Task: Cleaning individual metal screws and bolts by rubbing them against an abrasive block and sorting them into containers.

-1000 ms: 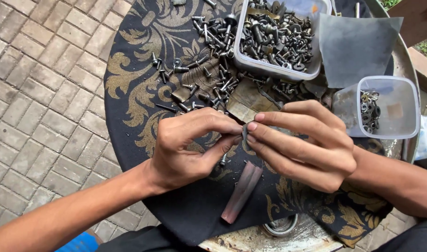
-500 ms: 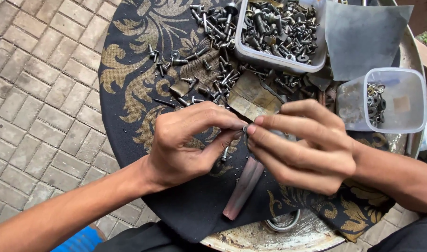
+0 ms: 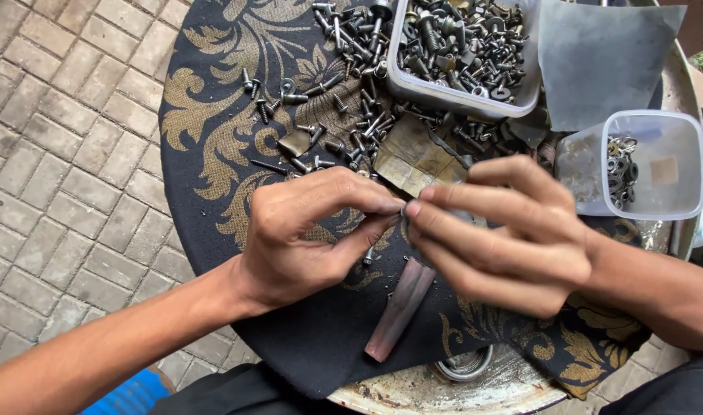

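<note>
My left hand [image 3: 305, 230] and my right hand [image 3: 505, 234] meet fingertip to fingertip above a black cloth with gold scrollwork [image 3: 213, 131]. Both pinch the same small metal piece [image 3: 403, 209], mostly hidden by the fingers; a short screw tip [image 3: 369, 257] pokes out under my left thumb. Loose screws and bolts [image 3: 344, 115] are scattered on the cloth just beyond my hands.
A clear tub full of screws and nuts [image 3: 463, 50] stands at the back. A smaller clear tub with washers [image 3: 643, 165] sits at the right. A brownish flat bar [image 3: 400, 307] lies below my hands. Grey sheet [image 3: 605, 58], round rusty tabletop edge [image 3: 413, 396], brick paving [image 3: 52, 154].
The view has shifted slightly closer. My hands stay together, the fingertips turning the small piece between them.
</note>
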